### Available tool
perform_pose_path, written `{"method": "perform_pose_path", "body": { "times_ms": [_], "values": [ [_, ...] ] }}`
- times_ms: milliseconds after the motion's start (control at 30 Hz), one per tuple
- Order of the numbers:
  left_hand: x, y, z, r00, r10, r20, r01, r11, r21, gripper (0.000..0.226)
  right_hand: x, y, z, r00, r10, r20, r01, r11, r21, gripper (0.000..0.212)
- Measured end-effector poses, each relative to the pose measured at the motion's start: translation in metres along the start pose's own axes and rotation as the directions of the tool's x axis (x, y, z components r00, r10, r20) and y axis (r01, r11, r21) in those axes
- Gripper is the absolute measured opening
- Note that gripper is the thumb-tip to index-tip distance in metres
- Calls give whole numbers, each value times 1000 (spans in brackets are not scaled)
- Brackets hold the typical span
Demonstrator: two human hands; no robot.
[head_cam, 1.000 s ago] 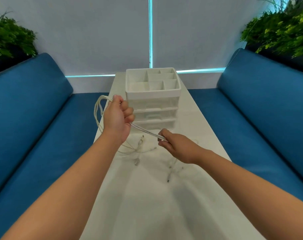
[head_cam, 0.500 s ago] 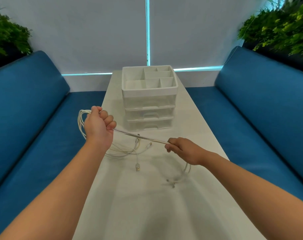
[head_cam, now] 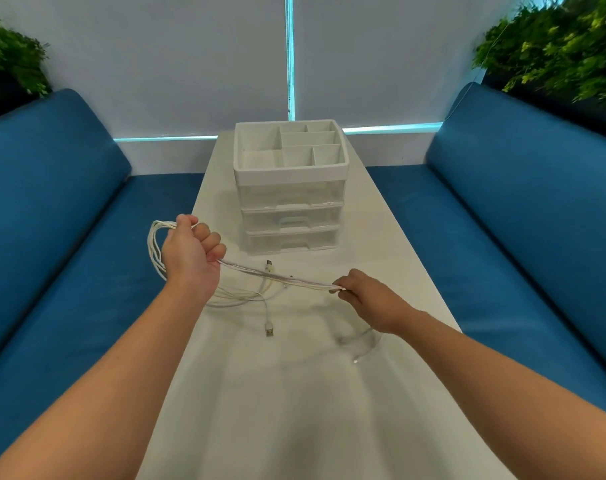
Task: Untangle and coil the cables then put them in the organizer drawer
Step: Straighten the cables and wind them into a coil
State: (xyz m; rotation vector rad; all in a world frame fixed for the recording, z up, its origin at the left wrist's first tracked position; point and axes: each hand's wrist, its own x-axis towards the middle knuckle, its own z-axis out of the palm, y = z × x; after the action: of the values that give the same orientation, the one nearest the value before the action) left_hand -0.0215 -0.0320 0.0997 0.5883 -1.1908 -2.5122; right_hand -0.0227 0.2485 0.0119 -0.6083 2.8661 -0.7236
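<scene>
Cables (head_cam: 280, 279): white, several strands pulled into a nearly straight bundle between both hands, above the surface (head_cam: 294, 393).
Left hand (head_cam: 190, 252): fisted; grip pressed together around the bundle, with loops (head_cam: 155, 249) hanging out past the back of the hand, over the surface's left edge.
Right hand (head_cam: 370, 299): lower and nearer, grip pinching the bundle's other end between thumb and fingertips.
Slack: loose curves of cable (head_cam: 237, 296) lie on the surface under the taut stretch, just beside the left wrist.
Plug (head_cam: 269, 330): a USB end lies flat on the surface, between the two forearms.
Second end (head_cam: 269, 266): a small connector sits near the taut strands, in front of the organizer; its type is too small to tell.
Blur (head_cam: 358, 341): a smeared bit of cable hangs below the right hand; its shape is unclear.
Organizer (head_cam: 290, 188): white, at the far middle of the surface, open divided tray on top, three clear drawers below, all pushed in.
Benches (head_cam: 62, 209): blue, along both sides of the surface.
Plants (head_cam: 558, 53): green, at both far corners.
</scene>
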Motion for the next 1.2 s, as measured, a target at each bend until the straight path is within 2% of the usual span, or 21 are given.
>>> {"method": "perform_pose_path", "body": {
  "times_ms": [67,133,233,300,333,400,467,533,667,733,800,900,1000,1100,1200],
  "values": [
    [1,3,1,1000,7,10,-7,1000,-10,28,-2,4,4,990,135,-28,-134,990,40,30],
    [2,7,0,1000,13,12,-13,1000,-11,29,-4,9,8,972,234,-29,-224,954,201,42],
    [4,9,-1,1000,17,9,-17,1000,1,28,-3,4,7,950,286,-122,-179,824,537,43],
    [3,7,-1,1000,10,6,-10,1000,-4,28,1,-2,3,937,297,-183,-114,757,643,32],
    [3,7,-1,1000,6,4,-6,1000,-6,28,2,-6,2,938,278,-209,-83,763,641,24],
    [3,8,-2,1000,1,3,-1,1000,-12,30,3,-9,1,947,174,-272,-4,848,529,12],
    [3,12,-3,1000,1,11,-1,1000,-27,30,1,-1,5,964,15,-266,71,947,313,21],
    [3,16,-2,1000,4,18,-4,999,-36,31,-4,11,13,981,-96,-168,117,985,124,26],
    [1,20,3,998,15,61,-12,998,-55,31,-6,22,29,993,-118,18,119,989,-88,27],
    [-2,19,6,997,12,81,-7,998,-55,31,-2,19,35,992,-76,105,90,987,-131,30],
    [-5,18,7,995,3,100,3,998,-55,31,2,13,34,989,30,147,-7,989,-151,32],
    [-8,18,5,993,-4,116,11,998,-60,32,8,7,28,959,237,155,-208,961,-182,39],
    [-7,22,1,994,4,106,4,997,-71,33,9,9,21,922,371,113,-352,923,-156,58],
    [-5,27,-1,996,18,92,-10,997,-82,34,6,8,17,908,418,37,-411,903,-128,68],
    [-5,30,0,995,18,94,-11,997,-80,34,-1,6,19,926,374,-53,-378,921,-97,56]
  ]
}}
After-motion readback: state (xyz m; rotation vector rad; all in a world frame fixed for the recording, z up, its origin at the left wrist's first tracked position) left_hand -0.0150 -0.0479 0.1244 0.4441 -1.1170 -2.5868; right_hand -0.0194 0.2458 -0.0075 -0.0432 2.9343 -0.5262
